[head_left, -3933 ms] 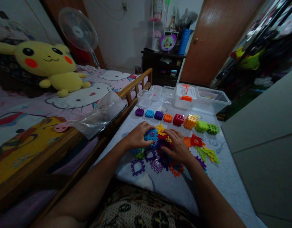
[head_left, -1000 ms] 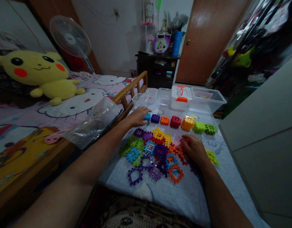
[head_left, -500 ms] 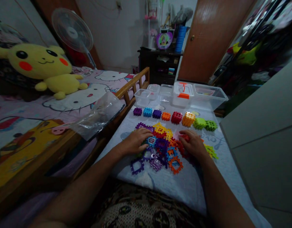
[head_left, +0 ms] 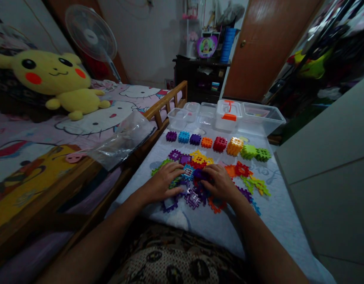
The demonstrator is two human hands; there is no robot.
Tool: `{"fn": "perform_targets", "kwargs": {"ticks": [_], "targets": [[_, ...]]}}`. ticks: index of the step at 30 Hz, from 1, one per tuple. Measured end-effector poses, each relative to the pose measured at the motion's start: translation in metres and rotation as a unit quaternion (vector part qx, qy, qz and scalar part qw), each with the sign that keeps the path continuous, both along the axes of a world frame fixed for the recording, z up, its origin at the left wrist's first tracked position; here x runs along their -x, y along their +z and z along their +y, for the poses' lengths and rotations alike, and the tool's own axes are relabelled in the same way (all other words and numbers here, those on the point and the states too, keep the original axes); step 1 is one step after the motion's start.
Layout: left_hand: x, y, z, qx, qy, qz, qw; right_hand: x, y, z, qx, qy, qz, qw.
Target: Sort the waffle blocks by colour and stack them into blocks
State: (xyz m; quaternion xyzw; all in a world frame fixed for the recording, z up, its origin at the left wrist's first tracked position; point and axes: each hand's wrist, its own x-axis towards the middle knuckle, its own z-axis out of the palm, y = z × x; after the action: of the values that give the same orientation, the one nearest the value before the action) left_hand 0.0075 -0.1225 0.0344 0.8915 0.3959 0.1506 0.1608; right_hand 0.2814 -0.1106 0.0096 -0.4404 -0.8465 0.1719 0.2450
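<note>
My left hand (head_left: 163,183) rests at the left of a loose heap of toothed plastic building tiles, thumb and fingers apart. A light blue window tile (head_left: 188,172) lies just past its fingertips. My right hand (head_left: 220,180) reaches over the heap from the right, its fingers and thumb spread at a dark purple tile (head_left: 199,174); whether they press on it I cannot tell. Near the left wrist are green tiles (head_left: 162,167). Yellow tiles (head_left: 199,157) lie beyond the hands, and a lilac window tile (head_left: 193,199) is on the near side. Part of the heap is hidden under both hands.
Behind the heap runs a row of colour-sorted tile stacks, among them a red stack (head_left: 220,144) and a yellow-orange stack (head_left: 235,146). Clear plastic boxes (head_left: 263,118) line the table's far end. A wooden bed rail (head_left: 164,103) borders the left side, a pale cabinet (head_left: 333,177) the right.
My right hand has moved left from the red tiles to the middle of the heap. Orange and red tiles now show at the right. My left hand has shifted slightly nearer me.
</note>
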Motion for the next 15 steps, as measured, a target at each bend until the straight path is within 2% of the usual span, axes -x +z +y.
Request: {"fn": "perform_targets", "kwargs": {"ticks": [7, 10, 15], "targets": [[0.015, -0.024, -0.029, -0.005, -0.022, 0.049, 0.999, -0.007, -0.001, 0.005, -0.006, -0.066, 0.041, 0.997], [0.018, -0.032, -0.029, -0.007, -0.023, 0.057, 0.998, -0.010, -0.001, 0.007, 0.003, -0.096, 0.066, 0.993], [0.017, -0.035, -0.021, -0.014, -0.033, 0.043, 0.998, -0.012, -0.002, 0.008, 0.039, -0.169, 0.142, 0.975]]}}
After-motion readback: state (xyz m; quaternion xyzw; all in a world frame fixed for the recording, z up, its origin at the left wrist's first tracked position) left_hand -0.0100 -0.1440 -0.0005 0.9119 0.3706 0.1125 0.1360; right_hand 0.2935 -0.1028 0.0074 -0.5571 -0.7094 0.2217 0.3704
